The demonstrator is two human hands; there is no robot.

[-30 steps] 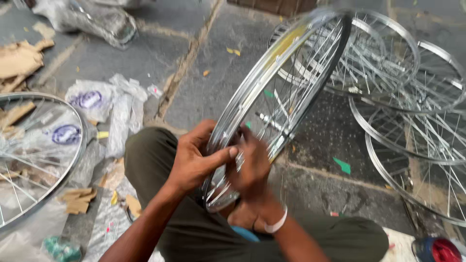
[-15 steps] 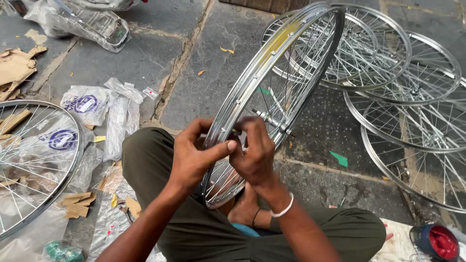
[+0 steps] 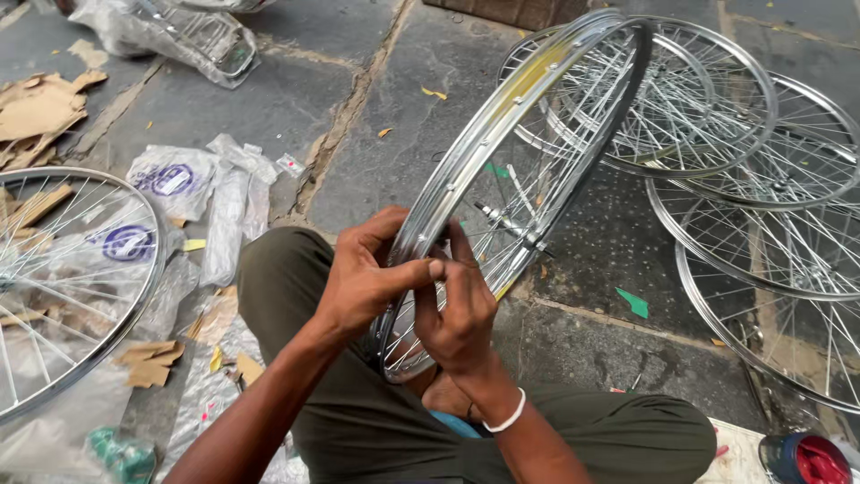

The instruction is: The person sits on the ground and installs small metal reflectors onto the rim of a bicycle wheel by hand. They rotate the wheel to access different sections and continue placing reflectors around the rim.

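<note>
— What lies about on the stone floor (image 3: pixel 296 108)?
— Finished spoked wheels (image 3: pixel 761 179) stacked at the right, another wheel (image 3: pixel 63 296) at the left among plastic wrappers (image 3: pixel 224 206).
— And the silver wheel rim (image 3: pixel 502 170)?
— Tilted upright over the person's lap.
— The hands?
— Left hand (image 3: pixel 363 273) is closed around the rim's near edge; right hand (image 3: pixel 457 309) pinches it just beside, fingertips touching.

The wheel rim (image 3: pixel 502 152) is bright polished metal with a glossy finish; its spokes (image 3: pixel 511 215) are thin shiny metal wire. The finished wheels (image 3: pixel 761 179) show the same gloss. The floor slabs (image 3: pixel 278 99) are rough, matt grey stone. The wrappers (image 3: pixel 224 206) are crinkled clear plastic. The scraps (image 3: pixel 40 108) are matt brown cardboard. The trousers (image 3: pixel 376 430) are matt olive cloth.
</note>
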